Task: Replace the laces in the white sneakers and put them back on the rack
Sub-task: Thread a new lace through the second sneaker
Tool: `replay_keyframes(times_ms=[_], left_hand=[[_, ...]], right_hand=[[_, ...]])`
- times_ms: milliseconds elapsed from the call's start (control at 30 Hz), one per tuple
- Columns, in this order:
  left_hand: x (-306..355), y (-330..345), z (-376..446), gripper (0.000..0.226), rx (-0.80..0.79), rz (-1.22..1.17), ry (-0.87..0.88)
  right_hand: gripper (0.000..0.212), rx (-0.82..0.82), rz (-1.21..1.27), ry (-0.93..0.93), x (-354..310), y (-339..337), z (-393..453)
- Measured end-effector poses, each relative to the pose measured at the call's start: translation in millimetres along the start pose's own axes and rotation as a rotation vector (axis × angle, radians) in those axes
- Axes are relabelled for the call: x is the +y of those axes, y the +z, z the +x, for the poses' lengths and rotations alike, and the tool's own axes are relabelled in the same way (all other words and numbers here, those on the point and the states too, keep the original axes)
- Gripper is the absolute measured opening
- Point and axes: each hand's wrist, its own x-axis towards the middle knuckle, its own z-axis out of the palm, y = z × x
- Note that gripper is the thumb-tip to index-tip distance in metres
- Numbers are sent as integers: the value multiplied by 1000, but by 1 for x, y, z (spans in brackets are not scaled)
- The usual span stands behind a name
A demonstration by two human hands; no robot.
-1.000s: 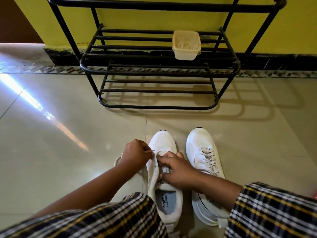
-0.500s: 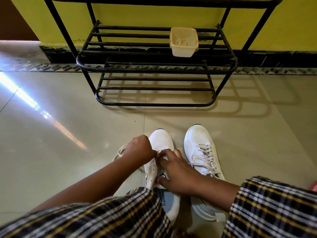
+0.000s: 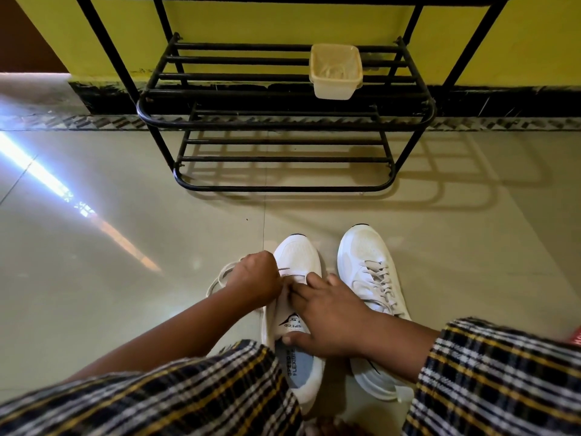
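Note:
Two white sneakers stand side by side on the tiled floor. The right sneaker (image 3: 371, 272) is fully laced. On the left sneaker (image 3: 297, 256) my right hand (image 3: 330, 313) presses down over the tongue and opening, fingers spread, thumb at the insole. My left hand (image 3: 256, 278) is closed around a pale lace (image 3: 220, 276), whose tip pokes out toward the eyelets near the toe. The rest of that lace loops on the floor to the left of the shoe. The black metal shoe rack (image 3: 283, 121) stands ahead against the yellow wall.
A cream plastic tub (image 3: 334, 72) sits on the rack's middle shelf at the right. The lower shelf holds nothing. My checked sleeves fill the bottom of the view. A red object (image 3: 575, 336) shows at the right edge. A bright streak of light crosses the floor at left.
The view has shifted slightly. My left hand has pulled the lace tip back out at the eyelets, and my right hand has spread flatter over the left sneaker's tongue.

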Motion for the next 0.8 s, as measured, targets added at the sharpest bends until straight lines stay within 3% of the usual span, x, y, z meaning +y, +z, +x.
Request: replay_keyframes(times_ms=[67,167,333,433,533,633,800], left_hand=[[-9,0,3,20,-41,-108,9],[-18,0,4,15,-74,-203,16],[-12,8,0,22,30,-79,-6],[-6,9,1,24,45,-85,-19],[-11,9,6,22,7,-191,-41],[-17,9,8,21,-20,-267,-39],[-18,7,2,27,-27,-352,-53]], right_hand=[[92,-16,-40,-16,3,-2,1],[94,-10,-77,-32,7,-1,2],[95,-27,-77,-48,11,-3,0],[73,-19,63,36,7,-6,3],[35,172,383,260,5,-6,16],[25,212,310,353,6,-2,33],[21,190,98,296,-3,-5,46]])
